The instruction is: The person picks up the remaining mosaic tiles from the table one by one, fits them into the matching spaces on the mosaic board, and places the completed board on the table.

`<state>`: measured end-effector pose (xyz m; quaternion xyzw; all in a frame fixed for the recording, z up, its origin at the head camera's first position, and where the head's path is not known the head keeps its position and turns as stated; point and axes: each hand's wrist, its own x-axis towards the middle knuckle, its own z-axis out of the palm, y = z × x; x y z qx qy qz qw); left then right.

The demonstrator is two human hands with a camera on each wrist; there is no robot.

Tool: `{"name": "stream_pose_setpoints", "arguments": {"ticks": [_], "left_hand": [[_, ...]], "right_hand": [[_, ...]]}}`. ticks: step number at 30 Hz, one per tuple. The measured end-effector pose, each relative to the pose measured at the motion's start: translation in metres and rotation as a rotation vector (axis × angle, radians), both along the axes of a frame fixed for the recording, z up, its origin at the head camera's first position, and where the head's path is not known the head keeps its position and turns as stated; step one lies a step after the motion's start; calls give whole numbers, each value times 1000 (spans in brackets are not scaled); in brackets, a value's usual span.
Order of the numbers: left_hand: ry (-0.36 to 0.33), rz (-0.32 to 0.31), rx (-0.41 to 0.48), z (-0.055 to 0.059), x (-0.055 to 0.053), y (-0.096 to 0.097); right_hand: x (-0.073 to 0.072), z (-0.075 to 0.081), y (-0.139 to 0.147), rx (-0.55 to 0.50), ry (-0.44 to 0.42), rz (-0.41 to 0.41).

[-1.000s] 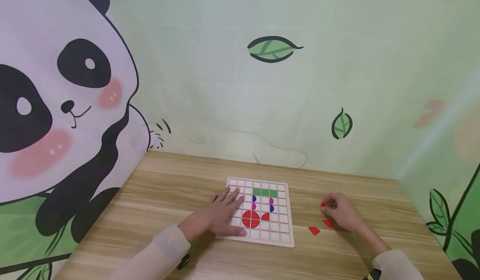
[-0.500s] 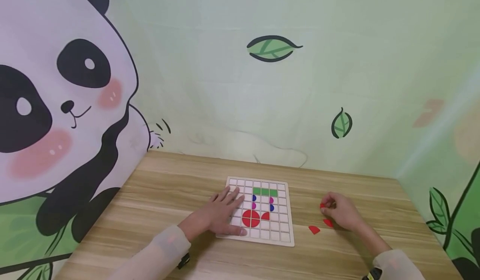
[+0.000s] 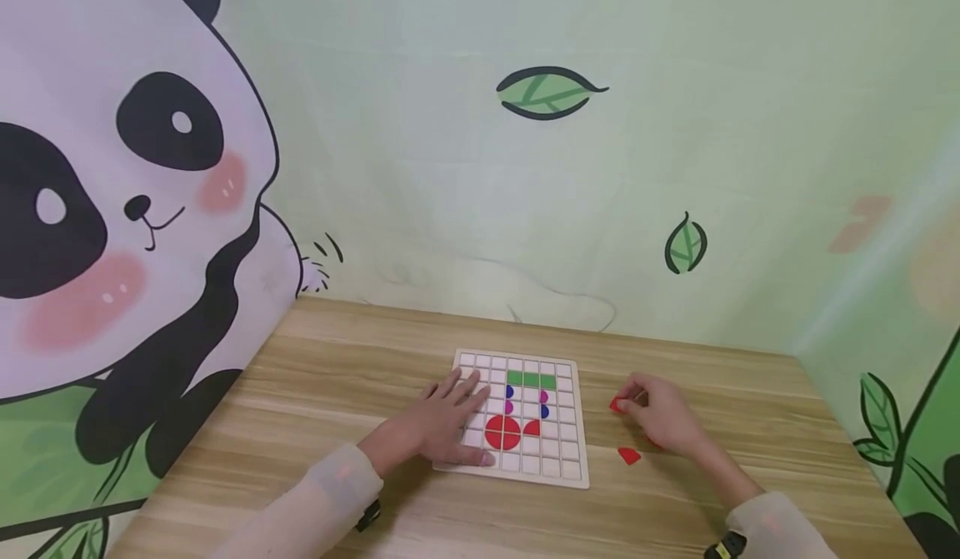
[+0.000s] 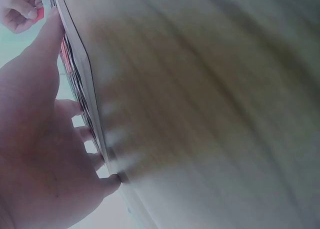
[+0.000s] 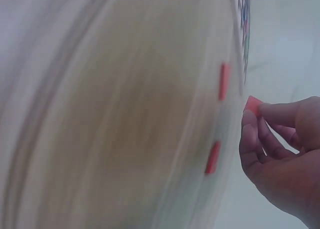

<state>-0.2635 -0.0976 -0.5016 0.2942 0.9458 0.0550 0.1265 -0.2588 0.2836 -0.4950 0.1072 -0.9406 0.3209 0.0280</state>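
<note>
A white grid board (image 3: 566,466) lies on the table, bearing green squares (image 3: 531,380), small blue and pink half-round pieces, a red circle of quarter pieces (image 3: 502,432) and one separate red quarter (image 3: 532,428). My left hand (image 3: 447,427) rests spread on the board's left side, fingers straight. Right of the board, my right hand (image 3: 663,413) pinches a red quarter-circle piece (image 3: 617,405) between thumb and fingers, seen raised above the table in the right wrist view (image 5: 252,104). Two more red pieces lie below it, one (image 3: 629,456) plain to see, the other (image 3: 654,442) mostly hidden by the hand.
The wooden table (image 3: 360,351) extends around the board on all sides. Behind it hangs a green backdrop (image 3: 420,167) with printed leaves, and a large printed panda (image 3: 172,234) covers the left side.
My right hand has moved left toward the board with the red piece pinched in it, and now covers more of one loose red piece. My left hand has stayed on the board.
</note>
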Motion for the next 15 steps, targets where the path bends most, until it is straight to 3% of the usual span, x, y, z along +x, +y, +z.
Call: {"name": "stream_pose_setpoints", "arguments": {"ticks": [10, 15], "left_hand": [[1, 1, -15, -2, -1, 1], [5, 0, -14, -4, -3, 1]], "right_hand": [[3, 5, -48, -111, -82, 102], [1, 3, -64, -114, -106, 180]]}}
